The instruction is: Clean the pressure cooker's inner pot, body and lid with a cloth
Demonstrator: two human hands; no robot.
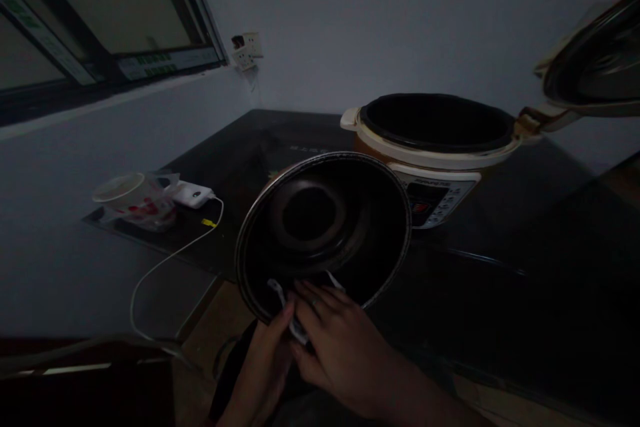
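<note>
A round dark metal inner lid plate (324, 227) with a raised ring at its middle is held tilted up in front of me. My left hand (265, 363) pinches its lower rim from the left, thumb against a small white clip or tab (287, 310). My right hand (335, 340) grips the same lower rim from the right, fingers curled over the edge. Behind it stands an electric pressure cooker (433, 160) with its pot empty and its hinged lid (595, 63) swung open at the upper right.
The cooker stands on a dark glossy tabletop (525, 233). At the left lie a white paper cup in a plastic bag (137, 200) and a white charger (193, 195) with a cable trailing off the edge. A wall socket (246, 50) and a window are behind.
</note>
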